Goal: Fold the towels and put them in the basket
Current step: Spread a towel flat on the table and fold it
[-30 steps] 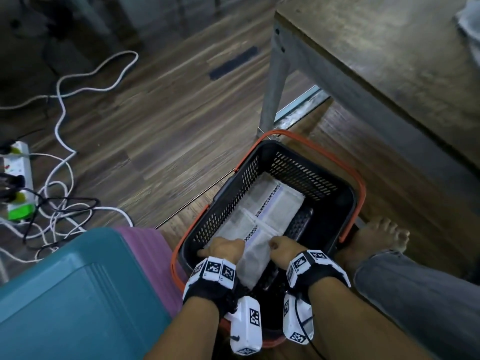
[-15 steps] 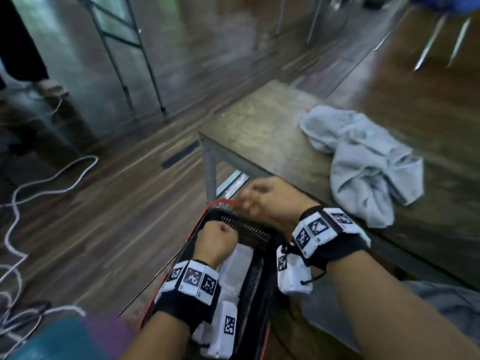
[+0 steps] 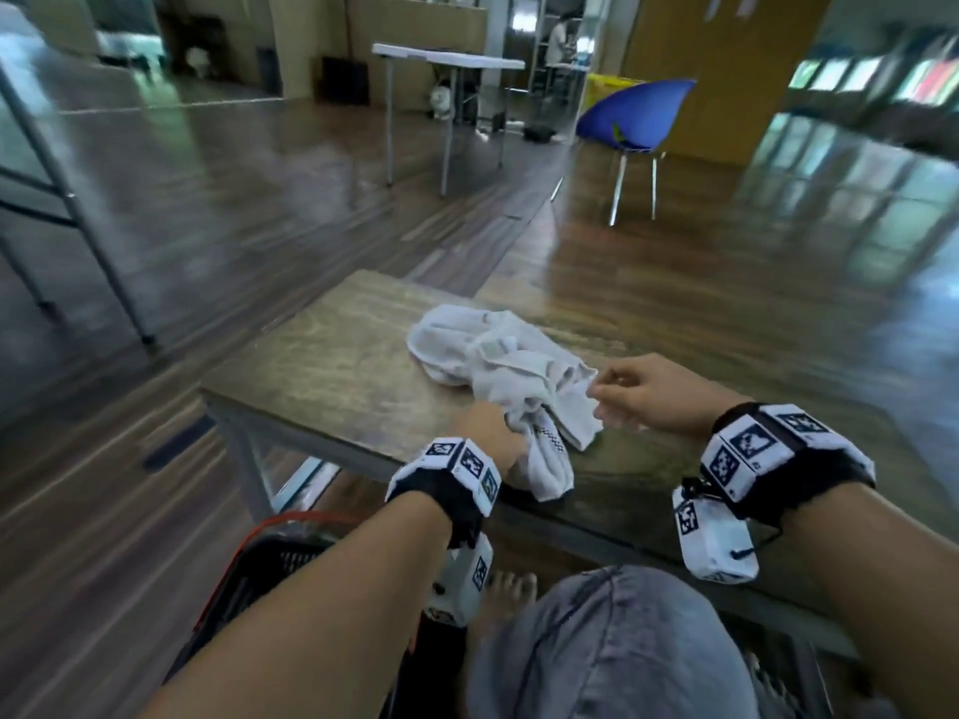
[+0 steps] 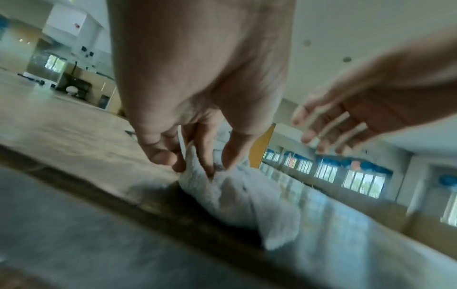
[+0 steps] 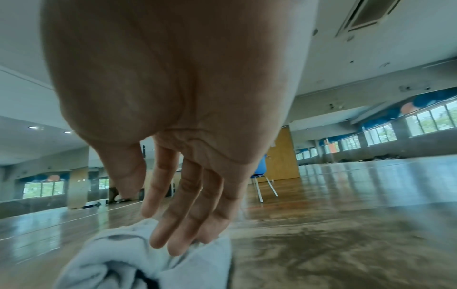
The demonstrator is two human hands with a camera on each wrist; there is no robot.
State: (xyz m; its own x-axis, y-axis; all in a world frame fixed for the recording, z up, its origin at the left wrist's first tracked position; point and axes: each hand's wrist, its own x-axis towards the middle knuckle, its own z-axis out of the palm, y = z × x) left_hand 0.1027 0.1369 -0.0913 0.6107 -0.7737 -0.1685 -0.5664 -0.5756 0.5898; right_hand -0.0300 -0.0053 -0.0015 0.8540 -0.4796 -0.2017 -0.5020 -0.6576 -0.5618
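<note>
Head view: 1 crumpled white towel lies on the wooden table, its near end hanging over the table's front edge. Left hand at that near end, fingers curled round a bunch of the cloth. Right hand just right of the towel, fingers loosely spread, tips at the cloth's edge. 1 black basket with an orange rim on the floor, below the table's front edge, left of a bare foot.

Left wrist view: left hand pinches a fold of towel between thumb and fingers; right hand above, spread, holding nothing.

Right wrist view: right hand with straight fingers, tips touching the towel on the table.
</note>
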